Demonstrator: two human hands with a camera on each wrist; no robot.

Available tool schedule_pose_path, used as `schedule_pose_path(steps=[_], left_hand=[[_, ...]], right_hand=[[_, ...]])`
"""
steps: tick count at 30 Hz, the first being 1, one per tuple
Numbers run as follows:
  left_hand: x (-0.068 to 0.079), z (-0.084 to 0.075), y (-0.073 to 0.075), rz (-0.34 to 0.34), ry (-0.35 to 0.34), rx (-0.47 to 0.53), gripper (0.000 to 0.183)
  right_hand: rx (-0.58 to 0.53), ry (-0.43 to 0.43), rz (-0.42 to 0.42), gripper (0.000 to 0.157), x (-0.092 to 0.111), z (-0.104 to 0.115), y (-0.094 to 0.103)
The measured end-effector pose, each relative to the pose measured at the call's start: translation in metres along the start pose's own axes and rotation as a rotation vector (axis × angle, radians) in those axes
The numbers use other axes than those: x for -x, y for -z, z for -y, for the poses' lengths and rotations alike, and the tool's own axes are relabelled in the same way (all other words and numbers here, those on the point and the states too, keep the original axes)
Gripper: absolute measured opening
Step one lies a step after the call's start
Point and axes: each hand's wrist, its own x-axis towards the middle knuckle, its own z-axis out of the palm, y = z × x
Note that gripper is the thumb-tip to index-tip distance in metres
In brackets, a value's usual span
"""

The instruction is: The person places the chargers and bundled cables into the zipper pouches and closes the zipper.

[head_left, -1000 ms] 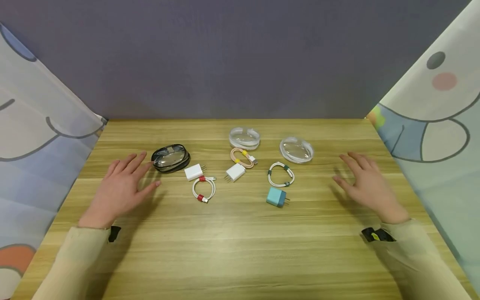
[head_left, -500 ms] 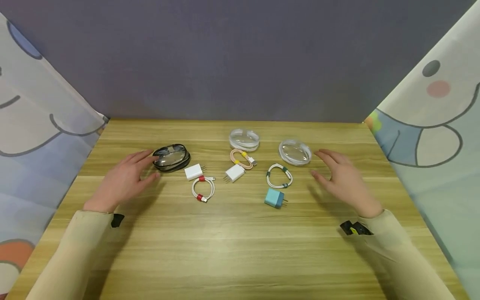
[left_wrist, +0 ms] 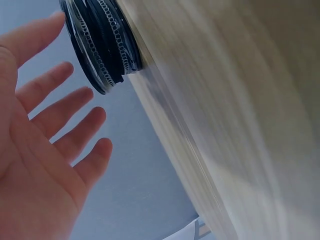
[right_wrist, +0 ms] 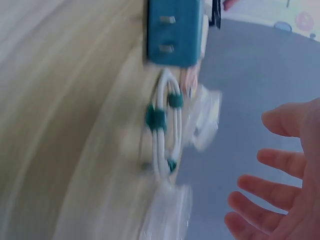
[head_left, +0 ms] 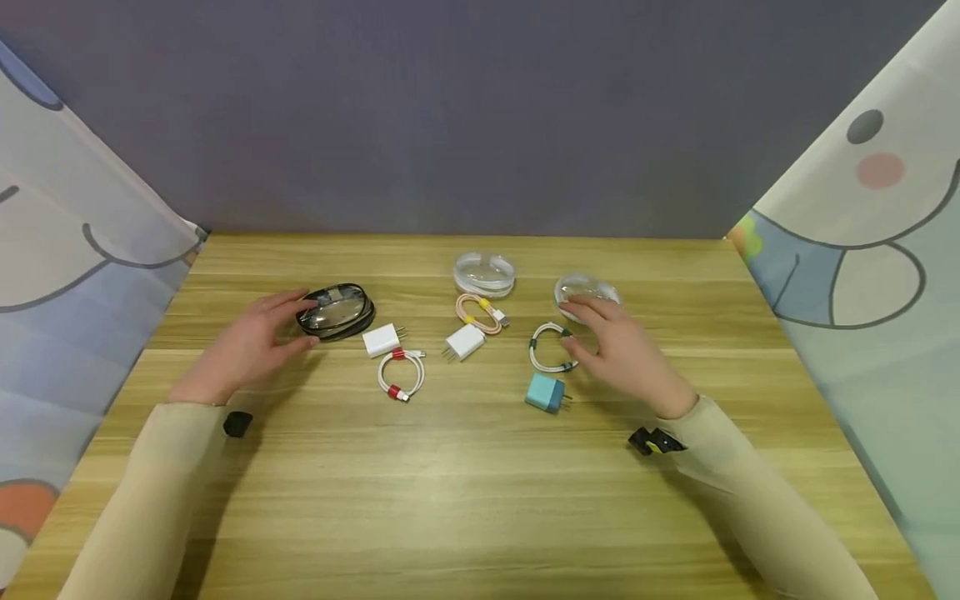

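Note:
My left hand (head_left: 243,354) hovers at the left side of a clear oval zip case with black edging (head_left: 337,315); its fingertips overlap the case's rim in the head view. The left wrist view shows the fingers spread beside the case's black zip (left_wrist: 102,42), gripping nothing. Over on the right, my right hand (head_left: 630,362) is above the table, fingers extended and holding nothing. Its fingers partly cover a clear white-edged case (head_left: 592,286) and a coiled white cable with green ties (head_left: 534,354). Just below that cable lies a blue charger plug (head_left: 542,392), prongs pointing right.
A second white-edged clear case (head_left: 484,277) sits at the back centre, above a coiled pink cable with yellow ties (head_left: 469,315) and a white charger plug (head_left: 465,342). Left of these lie another white plug (head_left: 382,341) and a white cable with red ties (head_left: 381,375).
My right hand has swept left from the table's right side to above the right clear case and green-tied cable. My left hand has shifted slightly, staying beside the black-edged case.

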Motion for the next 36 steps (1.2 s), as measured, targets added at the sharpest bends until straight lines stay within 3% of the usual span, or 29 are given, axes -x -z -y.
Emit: schedule_pose_path(steps=[7, 14, 23, 36], left_hand=[[-0.009, 0.002, 0.0, 0.021, 0.003, 0.044, 0.063], [-0.016, 0.007, -0.002, 0.017, -0.041, 0.087, 0.061], [-0.016, 0.012, -0.001, 0.06, 0.013, 0.122, 0.051], [-0.009, 0.008, -0.001, -0.019, -0.004, 0.119, 0.026]], right_hand=[[-0.039, 0.018, 0.096, 0.048, -0.016, 0.018, -0.013], [-0.129, 0.054, 0.122, 0.05, -0.035, 0.038, -0.023], [-0.256, 0.106, 0.151, 0.044, -0.061, 0.065, -0.037], [-0.477, 0.095, 0.207, 0.039, -0.08, 0.104, -0.068]])
